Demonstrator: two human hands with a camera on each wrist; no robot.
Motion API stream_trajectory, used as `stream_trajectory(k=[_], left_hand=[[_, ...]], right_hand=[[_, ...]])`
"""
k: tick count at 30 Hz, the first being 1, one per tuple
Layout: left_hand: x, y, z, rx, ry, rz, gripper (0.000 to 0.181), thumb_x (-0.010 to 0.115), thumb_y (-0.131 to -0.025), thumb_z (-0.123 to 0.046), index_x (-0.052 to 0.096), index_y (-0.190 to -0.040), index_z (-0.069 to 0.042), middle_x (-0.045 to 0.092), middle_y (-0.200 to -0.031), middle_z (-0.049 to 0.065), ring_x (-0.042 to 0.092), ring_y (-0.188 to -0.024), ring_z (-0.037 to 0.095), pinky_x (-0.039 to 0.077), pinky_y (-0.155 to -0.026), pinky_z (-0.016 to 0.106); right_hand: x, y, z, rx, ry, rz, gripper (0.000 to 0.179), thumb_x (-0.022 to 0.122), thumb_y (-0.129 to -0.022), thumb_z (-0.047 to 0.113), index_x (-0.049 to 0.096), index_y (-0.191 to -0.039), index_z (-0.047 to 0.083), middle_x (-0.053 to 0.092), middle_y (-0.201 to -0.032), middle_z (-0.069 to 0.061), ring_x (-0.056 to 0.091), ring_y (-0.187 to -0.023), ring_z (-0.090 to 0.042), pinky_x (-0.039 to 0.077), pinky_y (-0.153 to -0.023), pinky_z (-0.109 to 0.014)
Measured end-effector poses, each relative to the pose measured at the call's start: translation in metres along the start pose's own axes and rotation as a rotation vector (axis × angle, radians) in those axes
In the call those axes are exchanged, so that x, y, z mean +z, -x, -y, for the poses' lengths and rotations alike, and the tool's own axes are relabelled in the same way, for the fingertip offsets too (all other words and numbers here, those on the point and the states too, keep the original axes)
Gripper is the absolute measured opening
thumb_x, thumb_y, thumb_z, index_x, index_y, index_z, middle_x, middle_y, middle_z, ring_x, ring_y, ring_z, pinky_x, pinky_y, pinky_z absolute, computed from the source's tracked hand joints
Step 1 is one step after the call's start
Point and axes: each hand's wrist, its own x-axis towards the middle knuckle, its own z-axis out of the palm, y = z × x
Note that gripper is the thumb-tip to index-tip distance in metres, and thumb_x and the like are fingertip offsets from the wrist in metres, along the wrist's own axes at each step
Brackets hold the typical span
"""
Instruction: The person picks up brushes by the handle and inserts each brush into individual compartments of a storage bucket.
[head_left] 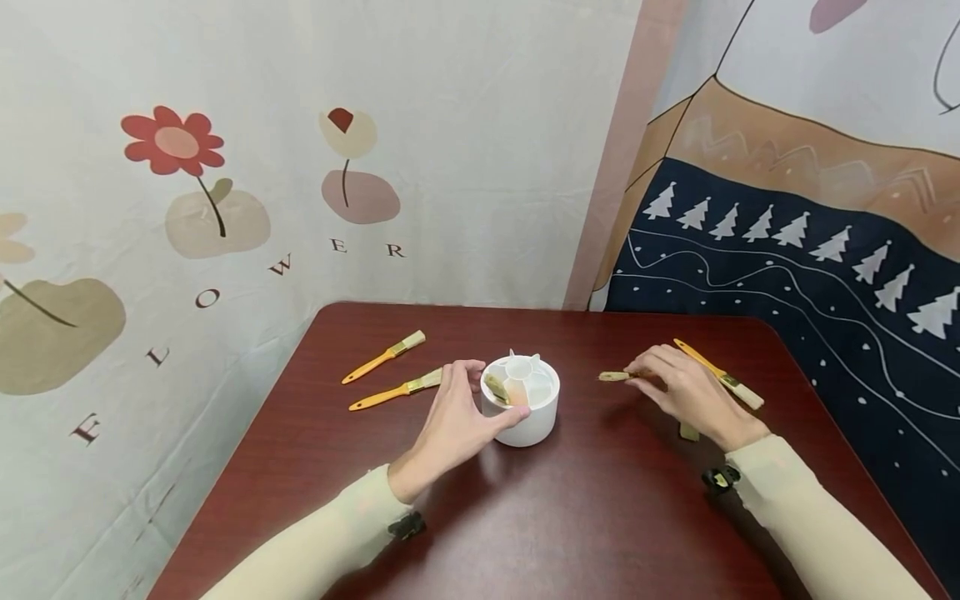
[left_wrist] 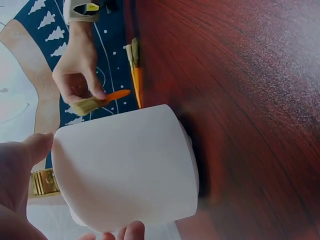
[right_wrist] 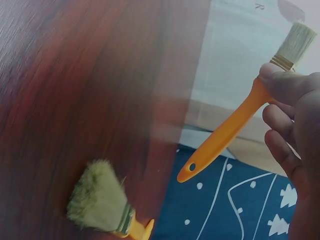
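Note:
A white round holder (head_left: pixel 528 427) with several compartments stands on the table. My left hand (head_left: pixel 450 417) grips it, thumb on the near side and fingers round the left and far side. A paintbrush head (head_left: pixel 496 387) shows inside the holder, and its metal band (left_wrist: pixel 45 182) appears beyond the white wall in the left wrist view. To the right of the holder, my right hand (head_left: pixel 686 387) pinches another paintbrush (right_wrist: pixel 227 127) near its metal band. That brush is held above the table, pale bristles pointing left toward the holder in the head view.
Two orange-handled brushes, a far one (head_left: pixel 384 357) and a nearer one (head_left: pixel 390 397), lie left of the holder. One more brush (head_left: pixel 738 390) lies beyond my right hand, and the bristles (head_left: pixel 688 432) of another show below it. Printed cloth (head_left: pixel 480 150) hangs behind the table (head_left: pixel 585 525).

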Motion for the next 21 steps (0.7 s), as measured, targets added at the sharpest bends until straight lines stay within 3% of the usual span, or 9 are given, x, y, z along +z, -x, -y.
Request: stream_trajectory(k=[9,21], left_hand=[[-0.001,-0.002,0.004,0.016,-0.003,0.015,0.094,0.102,-0.085,-0.057,0.058,-0.149,-0.005,0.063,-0.137,0.014,0.07,-0.116,0.035,0.057,-0.098,0.036],[-0.004,-0.005,0.005,-0.015,0.023,0.044,0.089,0.104,-0.085,-0.049,0.06,-0.148,-0.004,0.067,-0.138,0.015,0.076,-0.126,0.032,0.062,-0.105,0.046]], right_hand=[[-0.006,-0.006,0.014,0.006,-0.047,-0.061,0.046,0.106,-0.078,0.001,0.083,-0.116,0.013,0.082,-0.112,-0.002,0.078,-0.101,-0.015,0.045,-0.107,0.003],[-0.011,-0.015,0.031,0.018,-0.099,-0.096,0.05,0.105,-0.077,-0.005,0.084,-0.118,0.014,0.083,-0.113,-0.001,0.076,-0.099,-0.017,0.043,-0.109,0.004]])
